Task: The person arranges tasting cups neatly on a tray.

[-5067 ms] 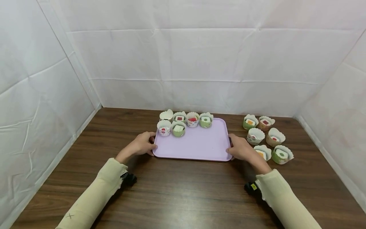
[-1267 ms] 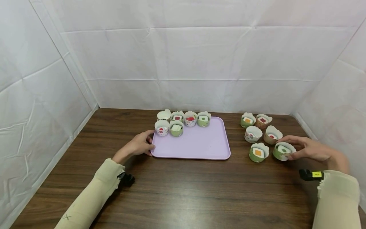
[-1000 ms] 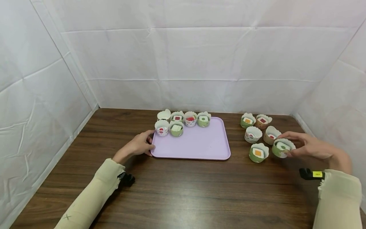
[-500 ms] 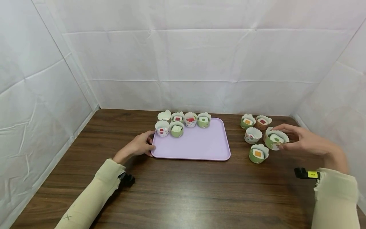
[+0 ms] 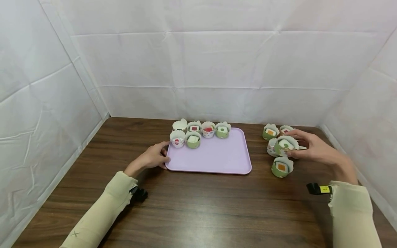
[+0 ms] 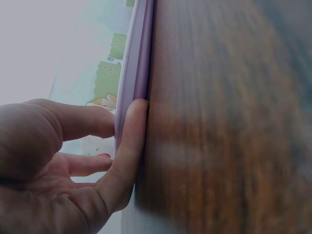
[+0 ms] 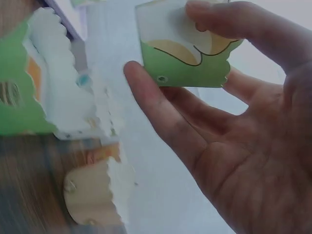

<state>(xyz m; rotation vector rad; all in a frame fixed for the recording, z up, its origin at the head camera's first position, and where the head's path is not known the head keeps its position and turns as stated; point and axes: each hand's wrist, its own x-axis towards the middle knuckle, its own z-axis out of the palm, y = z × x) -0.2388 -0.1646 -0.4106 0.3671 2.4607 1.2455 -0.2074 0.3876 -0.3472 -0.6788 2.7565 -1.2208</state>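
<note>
My left hand (image 5: 152,156) grips the left edge of a lilac tray (image 5: 214,160), its fingers at the rim. The left wrist view shows the same tray rim (image 6: 135,63) against the fingers. My right hand (image 5: 319,151) pinches a green paper cupcake cup (image 5: 280,150) holding a white piece with a green dot. This cup is lifted above the other cups on the right. In the right wrist view the held green cup (image 7: 180,73) sits between thumb and fingers. It partly covers a white cup (image 5: 271,148); a brown cup behind is mostly hidden by the hand.
Several filled paper cups, such as a pink-patterned one (image 5: 208,130) and a green one (image 5: 193,142), fill the tray's back left. Right of the tray stand green cups, one in front (image 5: 281,168) and one behind (image 5: 270,133). White sheeting (image 5: 217,69) encloses the wooden table (image 5: 198,206).
My right hand has let go of the tray's right edge, taken the front-right green cup, lifted it and carried it left over the other cups. The left hand stays at the tray.
</note>
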